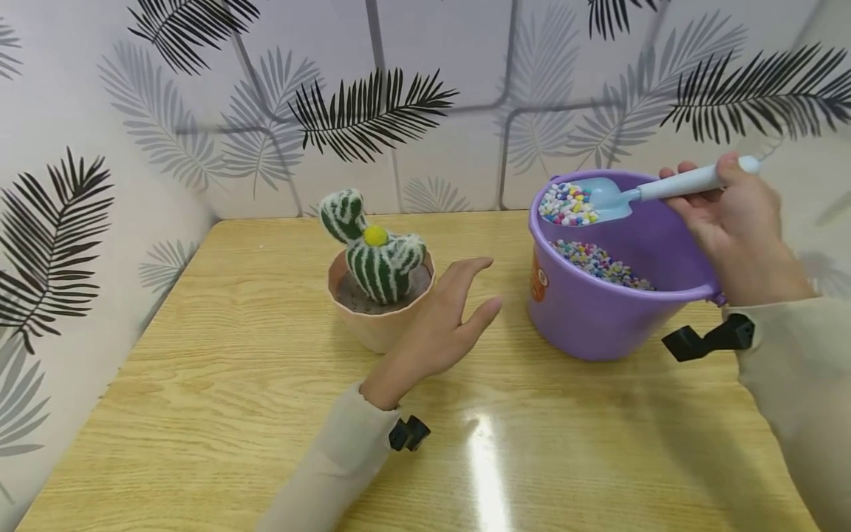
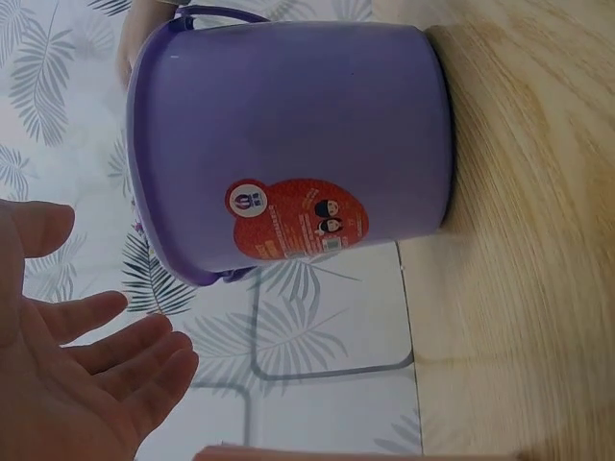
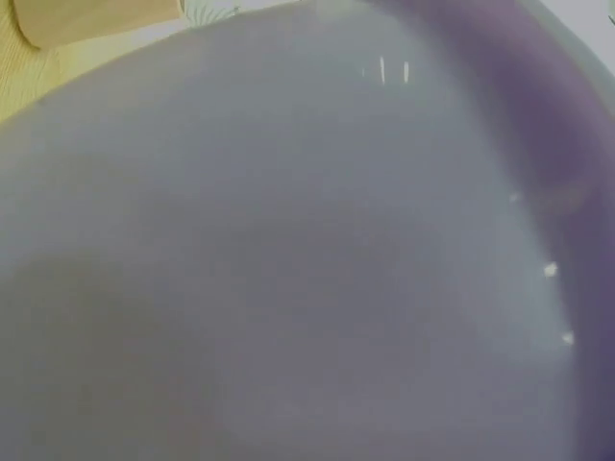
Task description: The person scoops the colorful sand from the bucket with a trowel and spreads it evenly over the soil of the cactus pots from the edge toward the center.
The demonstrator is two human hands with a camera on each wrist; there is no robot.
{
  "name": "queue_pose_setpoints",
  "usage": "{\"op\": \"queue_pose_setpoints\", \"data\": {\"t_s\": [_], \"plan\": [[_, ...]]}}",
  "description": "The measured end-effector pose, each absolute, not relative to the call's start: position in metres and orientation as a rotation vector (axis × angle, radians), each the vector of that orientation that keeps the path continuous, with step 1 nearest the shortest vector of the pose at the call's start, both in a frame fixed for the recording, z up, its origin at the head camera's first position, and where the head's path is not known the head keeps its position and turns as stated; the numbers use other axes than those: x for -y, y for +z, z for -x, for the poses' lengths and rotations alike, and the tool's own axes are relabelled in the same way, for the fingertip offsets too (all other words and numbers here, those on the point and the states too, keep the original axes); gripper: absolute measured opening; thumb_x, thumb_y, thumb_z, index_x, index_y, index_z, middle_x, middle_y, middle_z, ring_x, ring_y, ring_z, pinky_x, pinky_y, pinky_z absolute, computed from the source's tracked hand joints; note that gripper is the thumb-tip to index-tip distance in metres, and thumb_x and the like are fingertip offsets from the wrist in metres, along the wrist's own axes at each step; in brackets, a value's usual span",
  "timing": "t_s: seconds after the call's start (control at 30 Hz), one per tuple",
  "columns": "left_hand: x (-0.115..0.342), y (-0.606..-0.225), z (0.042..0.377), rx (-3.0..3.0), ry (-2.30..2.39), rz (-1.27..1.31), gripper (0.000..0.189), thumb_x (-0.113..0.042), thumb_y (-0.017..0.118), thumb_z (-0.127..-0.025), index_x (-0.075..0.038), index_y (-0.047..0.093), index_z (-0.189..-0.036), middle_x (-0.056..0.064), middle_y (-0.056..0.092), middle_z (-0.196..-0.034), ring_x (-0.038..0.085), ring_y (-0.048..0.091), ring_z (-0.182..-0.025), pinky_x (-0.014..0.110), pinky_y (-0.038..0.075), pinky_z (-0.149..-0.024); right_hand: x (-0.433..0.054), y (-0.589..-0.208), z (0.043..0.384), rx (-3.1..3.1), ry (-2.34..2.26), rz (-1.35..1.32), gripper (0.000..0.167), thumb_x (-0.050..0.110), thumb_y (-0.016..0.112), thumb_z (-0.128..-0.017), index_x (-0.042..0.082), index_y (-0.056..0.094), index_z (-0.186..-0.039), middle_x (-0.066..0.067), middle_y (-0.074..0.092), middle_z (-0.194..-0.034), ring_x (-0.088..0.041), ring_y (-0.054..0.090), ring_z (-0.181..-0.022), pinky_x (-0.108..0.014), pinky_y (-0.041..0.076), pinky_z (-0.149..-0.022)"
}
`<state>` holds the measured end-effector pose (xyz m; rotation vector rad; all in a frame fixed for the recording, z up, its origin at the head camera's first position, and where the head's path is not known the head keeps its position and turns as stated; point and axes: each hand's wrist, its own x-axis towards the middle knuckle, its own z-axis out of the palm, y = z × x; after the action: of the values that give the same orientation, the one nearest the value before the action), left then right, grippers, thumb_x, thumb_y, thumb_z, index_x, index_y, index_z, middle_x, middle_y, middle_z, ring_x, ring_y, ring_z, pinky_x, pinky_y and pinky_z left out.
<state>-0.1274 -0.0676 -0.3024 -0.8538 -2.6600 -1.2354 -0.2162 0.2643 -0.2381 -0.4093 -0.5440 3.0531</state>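
My right hand grips the pale blue handle of a small shovel above the purple bucket. Small multicoloured pebbles fill the shovel's scoop near the bucket's left rim, and more of them lie inside the bucket. My left hand hangs between the bucket and a potted cactus, fingers relaxed and thumb apart, holding nothing. The cactus looks knitted, green and white with a yellow ball, in a peach pot partly hidden by that hand. Purple bucket wall fills most of the right wrist view.
Everything stands on a light wooden table. A wall covering with leaf prints rises right behind the table's far edge and along the left. The bucket's red sticker faces the left wrist camera.
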Motion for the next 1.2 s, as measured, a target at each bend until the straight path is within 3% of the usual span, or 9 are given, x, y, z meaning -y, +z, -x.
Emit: {"op": "queue_pose_setpoints", "data": {"t_s": [0.57, 0.73, 0.93, 1.2], "plan": [[0.102, -0.302, 0.092, 2.550, -1.142, 0.711, 0.040, -0.016, 0.053, -0.097, -0.001, 0.046, -0.134, 0.015, 0.049, -0.131, 0.027, 0.046, -0.124, 0.045, 0.042, -0.102, -0.234, -0.230, 0.216, 0.588, 3.063, 0.414, 0.016, 0.020, 0.048, -0.098, 0.027, 0.056, -0.110, -0.007, 0.043, -0.126, -0.028, 0.043, -0.128, -0.038, 0.028, -0.114], [0.115, -0.303, 0.091, 2.438, -1.116, 0.618, 0.030, -0.009, 0.056, -0.093, 0.003, 0.052, -0.120, 0.018, 0.053, -0.111, 0.030, 0.053, -0.106, 0.043, 0.048, -0.090, -0.223, -0.229, 0.216, 0.639, 3.055, 0.391, 0.022, 0.022, 0.047, -0.099, 0.032, 0.051, -0.118, -0.008, 0.043, -0.125, -0.027, 0.042, -0.128, -0.037, 0.028, -0.114], [0.133, -0.305, 0.094, 2.354, -1.097, 0.486, 0.023, -0.004, 0.056, -0.091, 0.006, 0.053, -0.111, 0.019, 0.051, -0.099, 0.029, 0.051, -0.090, 0.040, 0.047, -0.079, -0.210, -0.228, 0.218, 0.638, 3.067, 0.397, 0.025, 0.021, 0.046, -0.099, 0.033, 0.047, -0.121, -0.011, 0.042, -0.124, -0.028, 0.041, -0.129, -0.038, 0.028, -0.114], [0.156, -0.308, 0.102, 2.274, -1.121, 0.275, 0.025, -0.001, 0.052, -0.087, 0.009, 0.051, -0.110, 0.023, 0.049, -0.100, 0.031, 0.047, -0.089, 0.037, 0.041, -0.074, -0.194, -0.227, 0.218, 0.659, 3.082, 0.411, 0.026, 0.022, 0.046, -0.099, 0.033, 0.044, -0.122, -0.012, 0.044, -0.120, -0.028, 0.044, -0.126, -0.039, 0.031, -0.112]]}}
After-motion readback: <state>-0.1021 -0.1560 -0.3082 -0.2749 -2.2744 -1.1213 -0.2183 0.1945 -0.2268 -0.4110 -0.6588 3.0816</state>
